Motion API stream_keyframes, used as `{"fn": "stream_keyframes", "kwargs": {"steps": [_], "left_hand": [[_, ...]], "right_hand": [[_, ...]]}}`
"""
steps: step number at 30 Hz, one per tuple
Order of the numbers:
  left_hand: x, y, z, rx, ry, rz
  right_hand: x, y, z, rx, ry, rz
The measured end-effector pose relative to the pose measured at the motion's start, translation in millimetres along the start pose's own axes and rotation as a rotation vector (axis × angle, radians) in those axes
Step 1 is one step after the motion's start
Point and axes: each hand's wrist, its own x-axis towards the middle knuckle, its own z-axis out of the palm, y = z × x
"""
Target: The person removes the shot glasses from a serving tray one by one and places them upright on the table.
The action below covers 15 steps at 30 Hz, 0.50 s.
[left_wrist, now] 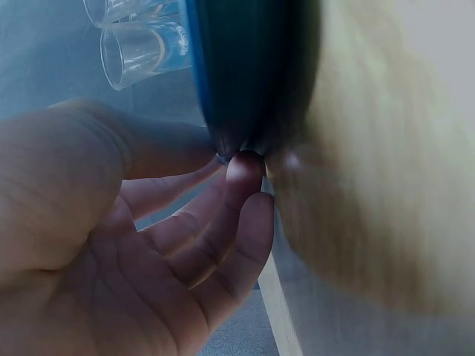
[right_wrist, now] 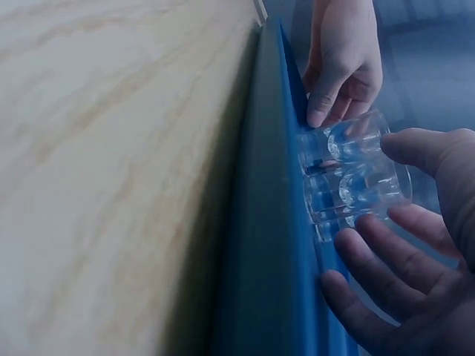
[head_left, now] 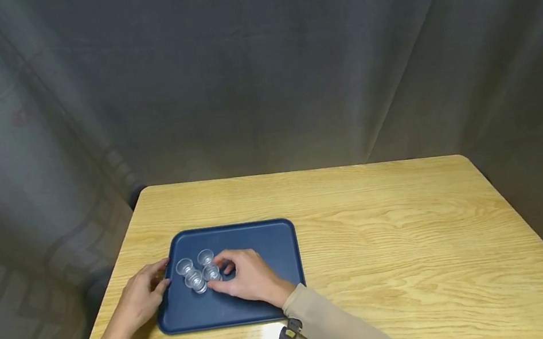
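Note:
Several small clear glasses (head_left: 184,267) stand in a tight cluster on the left half of a dark blue tray (head_left: 260,237). My right hand (head_left: 247,274) is at the right of the cluster, with thumb and fingers around the nearest right glass (head_left: 211,273). In the right wrist view its thumb lies against the upper part of the glasses (right_wrist: 364,185), fingers spread along the other side. My left hand (head_left: 138,298) is at the tray's left edge. There it pinches the rim (left_wrist: 230,111), thumb on the inner side and fingertips underneath.
The tray lies on the left part of a wood-grain table (head_left: 391,245). A grey curtain (head_left: 259,78) hangs behind the table and along its sides. Each wrist wears a dark strap, and a small camera (head_left: 288,335) sits at the right cuff.

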Motion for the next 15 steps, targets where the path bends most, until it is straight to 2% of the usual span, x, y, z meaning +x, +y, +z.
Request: {"fn": "stream_keyframes", "kwargs": {"steps": [15], "left_hand": [[0.7,-1.8,0.9,-0.006,-0.008,0.007]], "right_hand": [[-1.1,2.8,0.8,0.086,0.035,-0.024]]}}
